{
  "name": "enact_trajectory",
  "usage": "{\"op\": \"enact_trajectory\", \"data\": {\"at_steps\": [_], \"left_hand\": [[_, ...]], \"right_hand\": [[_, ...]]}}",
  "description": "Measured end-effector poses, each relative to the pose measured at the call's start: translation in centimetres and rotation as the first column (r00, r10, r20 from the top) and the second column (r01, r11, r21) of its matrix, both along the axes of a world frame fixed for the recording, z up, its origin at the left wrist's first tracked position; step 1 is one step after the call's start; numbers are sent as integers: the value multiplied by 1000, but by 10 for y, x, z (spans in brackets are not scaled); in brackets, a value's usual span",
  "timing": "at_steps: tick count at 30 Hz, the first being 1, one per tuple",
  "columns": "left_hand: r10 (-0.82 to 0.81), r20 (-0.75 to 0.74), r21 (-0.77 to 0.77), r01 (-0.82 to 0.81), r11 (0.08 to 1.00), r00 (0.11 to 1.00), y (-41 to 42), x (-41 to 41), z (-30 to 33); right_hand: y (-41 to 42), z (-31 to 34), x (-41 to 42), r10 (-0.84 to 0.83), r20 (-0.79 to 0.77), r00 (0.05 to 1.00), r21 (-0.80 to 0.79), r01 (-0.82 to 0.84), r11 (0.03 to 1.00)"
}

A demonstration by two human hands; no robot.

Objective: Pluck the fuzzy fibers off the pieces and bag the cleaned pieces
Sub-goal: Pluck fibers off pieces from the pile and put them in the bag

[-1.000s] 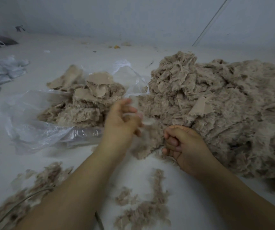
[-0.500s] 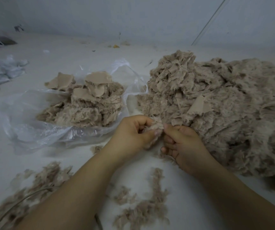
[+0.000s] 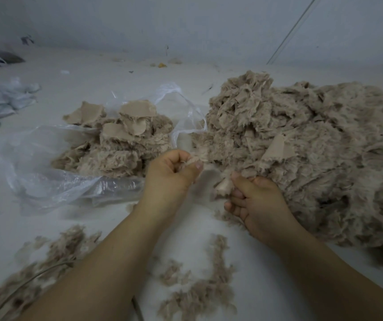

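Note:
A big heap of beige fuzzy pieces [image 3: 301, 147] fills the right side of the white surface. A smaller stack of pieces [image 3: 116, 140] lies on an open clear plastic bag [image 3: 47, 177] at centre left. My right hand [image 3: 255, 202] grips one small beige piece [image 3: 224, 187] at the heap's near edge. My left hand [image 3: 172, 174] pinches a tuft of fuzzy fibers [image 3: 194, 159] between thumb and fingers, just left of that piece.
Loose plucked fibers lie in clumps near the front edge [image 3: 199, 286] and at the lower left [image 3: 35, 274], where a thin cord [image 3: 31, 281] crosses them. Crumpled pale bags [image 3: 3, 100] sit at the far left. A white wall runs behind.
My left hand swung in from beside the bag to the piece in my right hand, pinched fibers, and has now pulled a little away to the left with a tuft.

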State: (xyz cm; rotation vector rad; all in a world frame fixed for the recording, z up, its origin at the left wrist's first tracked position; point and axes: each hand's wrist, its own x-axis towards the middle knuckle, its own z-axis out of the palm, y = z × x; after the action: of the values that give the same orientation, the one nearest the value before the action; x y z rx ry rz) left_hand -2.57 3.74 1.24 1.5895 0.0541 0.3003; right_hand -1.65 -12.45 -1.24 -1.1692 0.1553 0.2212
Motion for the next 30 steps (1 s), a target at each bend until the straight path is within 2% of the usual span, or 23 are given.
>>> {"op": "enact_trajectory", "data": {"at_steps": [6,11,15,17,19,21,23,25,28,30], "left_hand": [[42,103,312,-72,947,994,-7,-1,-4],[-81,218,492,-38,870,972,-15,-8,-6],[-213,350,624,-57,780,912,-17,-7,-7],[-254,358,636,-36,771,899,-15,-8,-6],[-257,358,581,2,814,898,-14,-11,-3],[-209,316,425,59,903,925,-14,-13,-1],[-133,238,304,56,951,962,-13,-12,-3],[-71,172,332,10,943,983,-13,-9,-6],[-100,80,445,54,894,992,-15,-6,-7],[-165,43,377,137,916,985,-15,-6,-6]], "right_hand": [[-4,2,-1,90,52,995,-19,-89,996],[-4,5,-4,179,104,978,-63,-173,983],[-6,5,-4,188,109,976,-27,-187,982],[-6,3,-3,175,95,980,24,-178,984],[-6,4,-3,151,73,986,72,-156,985],[-6,3,-2,117,56,992,93,-122,988],[-5,4,-2,95,41,995,93,-98,991],[-5,4,-2,109,45,993,89,-113,990],[-5,3,-3,166,72,984,62,-170,983],[-5,4,-3,186,85,979,47,-190,981]]}}
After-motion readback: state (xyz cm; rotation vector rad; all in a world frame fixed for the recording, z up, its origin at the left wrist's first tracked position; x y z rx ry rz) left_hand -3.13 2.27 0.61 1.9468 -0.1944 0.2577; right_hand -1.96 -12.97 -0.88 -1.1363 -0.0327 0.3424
